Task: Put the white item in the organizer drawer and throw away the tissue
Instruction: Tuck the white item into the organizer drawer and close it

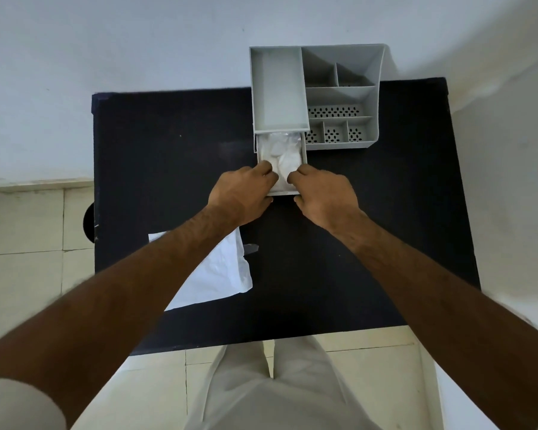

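Observation:
A grey organizer (342, 97) stands at the back of the black table (354, 243). Its small drawer (284, 191) is pulled out toward me. White items (284, 155), some in clear wrap, lie inside the drawer. My left hand (243, 193) grips the drawer's front left corner, fingers over the rim. My right hand (323, 197) grips the front right corner, fingertips touching a white item inside. A flat white tissue (221, 274) lies on the table near the left, partly hidden under my left forearm.
The organizer has a tall empty bin (278, 88) above the drawer and several perforated compartments (336, 111) to the right. A white wall lies behind the table. Tiled floor (28, 259) surrounds it. A dark round object (89, 223) pokes out at the table's left edge.

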